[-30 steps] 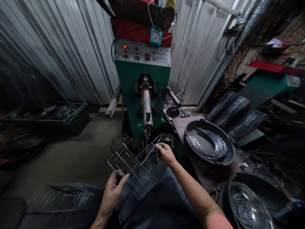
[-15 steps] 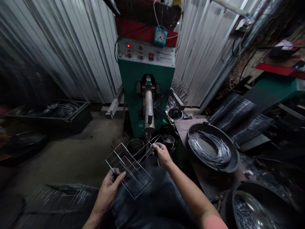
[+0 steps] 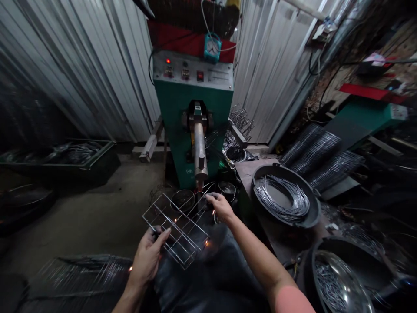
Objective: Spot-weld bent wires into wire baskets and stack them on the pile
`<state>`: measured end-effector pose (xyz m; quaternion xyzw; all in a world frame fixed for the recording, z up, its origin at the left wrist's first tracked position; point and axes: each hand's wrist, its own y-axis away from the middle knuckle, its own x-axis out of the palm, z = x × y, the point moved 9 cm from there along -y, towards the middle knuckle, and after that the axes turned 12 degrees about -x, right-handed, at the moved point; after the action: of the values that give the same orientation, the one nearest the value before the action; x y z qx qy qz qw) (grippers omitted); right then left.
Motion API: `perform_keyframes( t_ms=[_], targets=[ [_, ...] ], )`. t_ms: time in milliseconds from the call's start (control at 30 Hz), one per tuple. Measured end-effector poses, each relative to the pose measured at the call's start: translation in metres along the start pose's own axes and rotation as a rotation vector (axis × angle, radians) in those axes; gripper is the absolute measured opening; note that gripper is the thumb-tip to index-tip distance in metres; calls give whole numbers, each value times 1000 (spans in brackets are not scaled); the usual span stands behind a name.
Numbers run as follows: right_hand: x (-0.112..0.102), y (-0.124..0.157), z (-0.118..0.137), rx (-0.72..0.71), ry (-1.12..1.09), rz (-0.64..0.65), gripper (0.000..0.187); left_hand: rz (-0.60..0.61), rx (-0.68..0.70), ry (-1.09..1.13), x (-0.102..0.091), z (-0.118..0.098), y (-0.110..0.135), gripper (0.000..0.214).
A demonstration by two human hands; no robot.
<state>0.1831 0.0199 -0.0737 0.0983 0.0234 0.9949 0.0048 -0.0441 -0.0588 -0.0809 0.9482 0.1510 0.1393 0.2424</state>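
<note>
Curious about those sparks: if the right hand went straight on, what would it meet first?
The right hand would probably meet the silver metal arm's tip on the green machine; depth is unclear.

Honestly, nothing here was properly readable. The green welding machine had a small white mark low on its front, and its control panel carried a printed plate, but both were too blurry, same with the little blue clock's dial.
</note>
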Motion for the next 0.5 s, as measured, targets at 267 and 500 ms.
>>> perform_keyframes(
  t_ms=[267,500],
  targets=[
    [35,75,-9,-69,372,406,24,13,157,43,1,-2,-5,42],
    [43,62,10,-172,536,366,21,1,79,63,5,-8,-4,48]
  ],
)
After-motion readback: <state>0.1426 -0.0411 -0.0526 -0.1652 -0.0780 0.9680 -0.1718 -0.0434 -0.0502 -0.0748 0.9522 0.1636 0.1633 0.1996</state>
